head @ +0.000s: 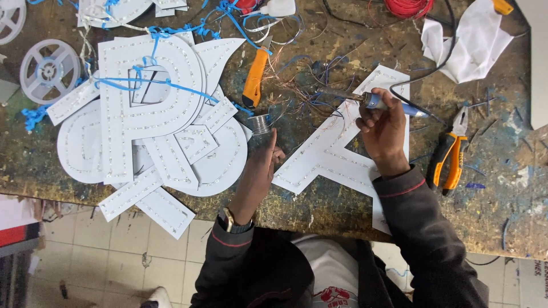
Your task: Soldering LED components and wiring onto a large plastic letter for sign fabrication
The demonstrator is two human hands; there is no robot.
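Head view, looking straight down.

Right hand (pixel 383 132) seen closed around a soldering iron (pixel 381 102), blue grip in the fist, tip pointing toward 9 o'clock over a tangle of thin wires (pixel 311 91). Left hand (pixel 264 162) seen reaching toward 12 o'clock, fingertips pinched on a small spool of solder wire (pixel 260 123). Hands kept apart, spool at 9 o'clock of the iron.

White letter panel (pixel 328 157) lay flat on the desk (pixel 502 188) between and under both hands, rows of small LED dots along its strokes. Iron cord ran off toward 1 o'clock.

Noted around the work:
- Orange utility knife (pixel 254 77) at 11 o'clock of the spool.
- Orange-handled pliers (pixel 450 157) at 3 o'clock of the right hand, well apart.
- Stack of white letter panels (pixel 151 120) at 9 o'clock, tied with blue strapping.
- Empty grey reel (pixel 50 69) at far 10 o'clock.
- White cloth (pixel 476 40) at 1 o'clock; red wire coil (pixel 408 7) at 12 o'clock.

Judged good practice for this step: iron held steady and low on the grip, clear of the cord; solder fed from the spool end only, fingers kept back from the hot tip; joint heated first, solder touched to the joint rather than to the tip; loose strands kept off the panel face.
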